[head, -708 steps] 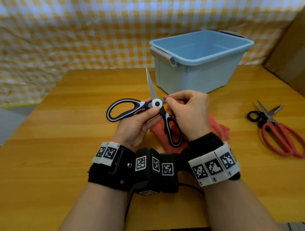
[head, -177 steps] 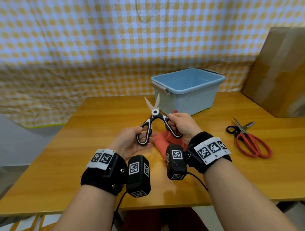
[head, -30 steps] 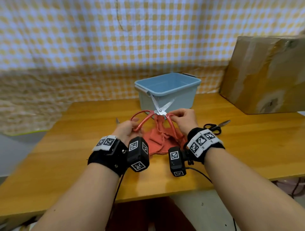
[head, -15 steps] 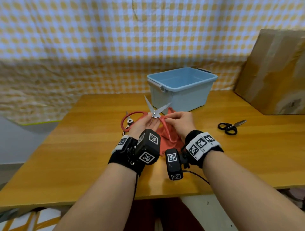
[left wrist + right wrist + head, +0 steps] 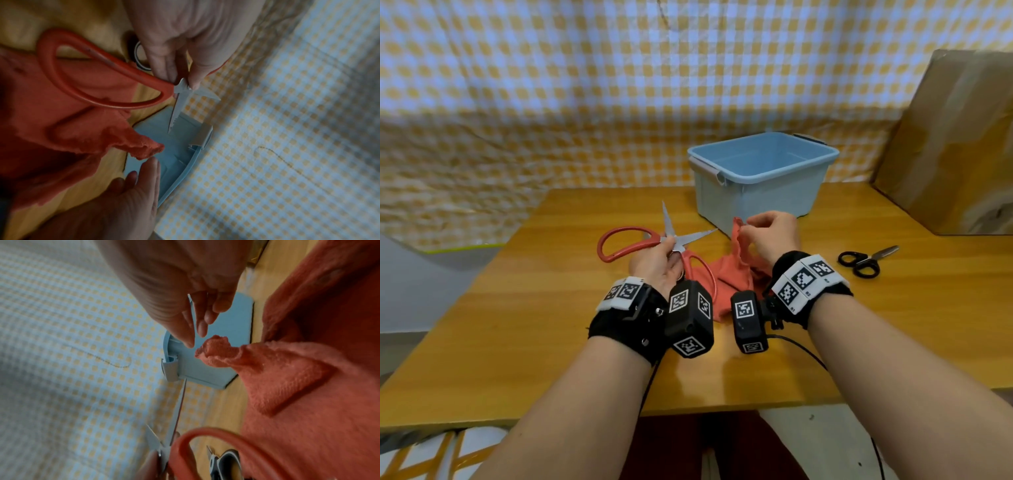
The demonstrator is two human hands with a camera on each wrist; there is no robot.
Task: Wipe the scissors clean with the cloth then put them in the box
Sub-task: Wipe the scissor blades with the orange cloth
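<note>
Hands: two. The left hand (image 5: 658, 261) pinches the red scissors (image 5: 654, 246) at the pivot, thumb and fingers closed on the metal where the blades cross. The right hand (image 5: 774, 236) is raised beside the cloth (image 5: 736, 270); its fingers are loosely curved, and the wrist views show the fingertips (image 5: 202, 331) just apart from the cloth's raised corner, holding nothing.
Wrist cameras: two black units (image 5: 690, 318) with printed markers, one strapped to each wrist.
Cloth: one, orange-red, bunched on the table (image 5: 517, 308) between the hands, one corner standing up towards the right hand.
Scissors: three pairs in all.
Red scissors: one pair, held above the table with blades spread in a V pointing away from the person; one loop juts left, the other hangs down over the cloth.
Black and white scissors: one pair, seen only in part in the wrist views (image 5: 226, 462), lying on the table under the left hand.
Black scissors: one small pair (image 5: 864, 262), flat on the table well to the right of the right hand, blades closed.
Box: one, pale blue (image 5: 760, 178), open-topped with grey latches, standing on the table behind the hands; none of the scissors is in it.
Carton: one brown cardboard carton (image 5: 959, 144) at the far right.
Backdrop: one yellow and white checked sheet (image 5: 585, 85) hung behind the table.
</note>
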